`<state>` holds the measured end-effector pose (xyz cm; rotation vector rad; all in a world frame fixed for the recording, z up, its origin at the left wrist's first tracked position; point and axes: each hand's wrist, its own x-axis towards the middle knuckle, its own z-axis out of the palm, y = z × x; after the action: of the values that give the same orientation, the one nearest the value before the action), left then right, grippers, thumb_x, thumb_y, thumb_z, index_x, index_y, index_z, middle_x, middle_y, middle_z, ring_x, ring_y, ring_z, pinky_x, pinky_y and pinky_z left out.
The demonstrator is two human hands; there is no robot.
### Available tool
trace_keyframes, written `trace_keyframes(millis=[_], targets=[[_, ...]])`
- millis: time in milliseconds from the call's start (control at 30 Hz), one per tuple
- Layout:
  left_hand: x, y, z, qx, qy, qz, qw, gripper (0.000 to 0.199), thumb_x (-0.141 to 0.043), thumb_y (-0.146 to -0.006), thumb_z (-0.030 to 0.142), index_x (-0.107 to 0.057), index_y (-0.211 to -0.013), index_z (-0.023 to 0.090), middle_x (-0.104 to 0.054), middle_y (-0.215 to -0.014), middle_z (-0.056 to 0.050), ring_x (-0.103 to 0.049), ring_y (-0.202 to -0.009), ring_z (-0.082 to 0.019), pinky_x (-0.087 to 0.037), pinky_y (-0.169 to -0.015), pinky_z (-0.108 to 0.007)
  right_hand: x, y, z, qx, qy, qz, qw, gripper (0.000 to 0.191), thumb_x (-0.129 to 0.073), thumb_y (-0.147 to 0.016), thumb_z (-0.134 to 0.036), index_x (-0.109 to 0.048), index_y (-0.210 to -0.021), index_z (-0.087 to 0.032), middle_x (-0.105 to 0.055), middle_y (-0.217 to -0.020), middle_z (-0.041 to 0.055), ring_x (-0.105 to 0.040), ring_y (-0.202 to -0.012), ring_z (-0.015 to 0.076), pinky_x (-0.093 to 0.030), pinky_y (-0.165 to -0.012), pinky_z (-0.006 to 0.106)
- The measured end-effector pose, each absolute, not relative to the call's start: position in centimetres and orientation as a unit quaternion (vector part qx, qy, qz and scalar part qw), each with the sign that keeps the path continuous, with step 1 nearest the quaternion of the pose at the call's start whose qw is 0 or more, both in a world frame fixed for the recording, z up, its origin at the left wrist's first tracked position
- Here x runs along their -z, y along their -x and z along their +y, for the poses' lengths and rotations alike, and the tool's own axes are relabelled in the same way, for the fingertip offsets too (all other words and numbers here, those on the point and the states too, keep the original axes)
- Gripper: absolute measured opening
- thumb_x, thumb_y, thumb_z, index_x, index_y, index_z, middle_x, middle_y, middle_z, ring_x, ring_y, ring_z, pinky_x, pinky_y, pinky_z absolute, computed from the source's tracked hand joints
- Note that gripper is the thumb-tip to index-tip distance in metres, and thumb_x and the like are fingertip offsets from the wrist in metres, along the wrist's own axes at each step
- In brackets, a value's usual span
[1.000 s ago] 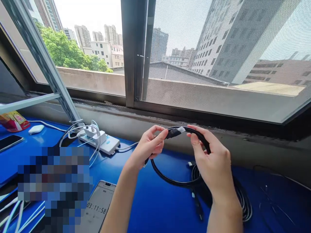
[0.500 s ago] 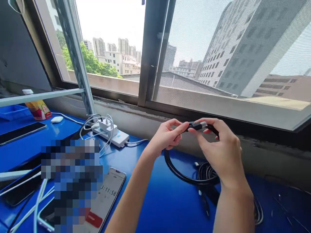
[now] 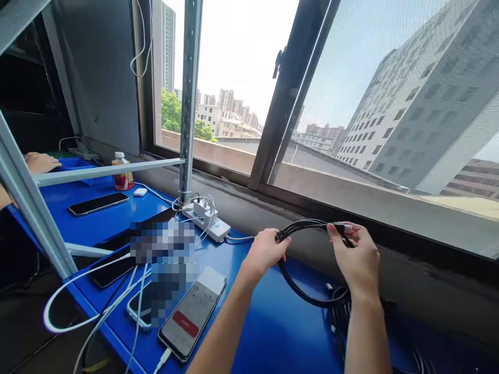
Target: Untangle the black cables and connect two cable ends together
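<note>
A black cable (image 3: 302,224) is looped into a round coil, held up over the blue table (image 3: 268,327). My left hand (image 3: 267,249) pinches the coil at its left side. On the right, my right hand (image 3: 356,254) grips the coil's upper right together with the cable's connector (image 3: 343,227), whose silvery end points right. Below, and partly hidden by my right forearm, lies a heap of other black cables (image 3: 339,317) with a few connector ends showing.
Left of my arms, a phone with a running timer (image 3: 195,311) lies by a white power strip (image 3: 208,221). Farther off are another phone (image 3: 99,203), a bottle (image 3: 123,174) and a metal rack post (image 3: 189,104). Another person's hand (image 3: 41,162) shows at far left.
My hands have moved apart, and the coil now spans between them as an open loop. The connector has stayed in my right hand. The view has swung left.
</note>
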<state>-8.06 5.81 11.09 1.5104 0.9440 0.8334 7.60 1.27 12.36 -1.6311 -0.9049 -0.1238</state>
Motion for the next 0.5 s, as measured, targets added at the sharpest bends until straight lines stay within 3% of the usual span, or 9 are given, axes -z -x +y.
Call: trace_keyframes(millis=[100, 233, 367, 500], targets=[[-9.0, 8.3, 6.5, -0.355, -0.584, 0.463, 0.564, 0.025, -0.067, -0.075, 0.024, -0.045, -0.064, 0.021, -0.048, -0.036, 0.007, -0.046, -0.031, -0.013, -0.033, -0.037, -0.02, -10.0, -8.0, 2.6, -0.086, 0.737, -0.395, 0.542, 0.056, -0.063, -0.05, -0.069, -0.056, -0.078, -0.021, -0.068, -0.084, 0.01, -0.065, -0.061, 0.0242, -0.05, -0.057, 0.038], [-5.8, 8.0, 7.1, -0.402, -0.543, 0.539, 0.503, 0.03, -0.068, -0.076, 0.023, -0.039, -0.068, 0.022, -0.046, -0.042, 0.009, -0.056, -0.049, -0.014, -0.034, -0.051, -0.019, -6.4, -8.1, 3.9, -0.154, 0.743, -0.389, 0.522, 0.039, -0.064, -0.055, -0.054, -0.056, -0.076, -0.022, -0.067, -0.075, 0.0067, -0.062, -0.049, 0.0203, -0.046, -0.038, 0.03], [-3.1, 7.1, 7.2, -0.398, -0.524, 0.589, 0.469, 0.026, -0.066, -0.075, 0.021, -0.04, -0.073, 0.023, -0.047, -0.049, 0.006, -0.062, -0.065, -0.021, -0.035, -0.061, -0.024, -3.5, -8.8, 4.6, -0.181, 0.751, -0.409, 0.486, 0.025, -0.062, -0.058, -0.047, -0.063, -0.063, -0.023, -0.059, -0.05, -0.0005, -0.056, -0.038, 0.0192, -0.039, -0.033, 0.027], [-2.0, 6.6, 7.6, -0.398, -0.539, 0.594, 0.445, 0.027, -0.068, -0.073, 0.022, -0.043, -0.083, 0.023, -0.047, -0.063, 0.004, -0.062, -0.083, -0.026, -0.035, -0.068, -0.027, -1.9, -9.8, 4.7, -0.191, 0.761, -0.407, 0.468, 0.019, -0.062, -0.057, -0.041, -0.064, -0.052, -0.023, -0.06, -0.048, 0.0003, -0.052, -0.032, 0.0165, -0.036, -0.035, 0.026]])
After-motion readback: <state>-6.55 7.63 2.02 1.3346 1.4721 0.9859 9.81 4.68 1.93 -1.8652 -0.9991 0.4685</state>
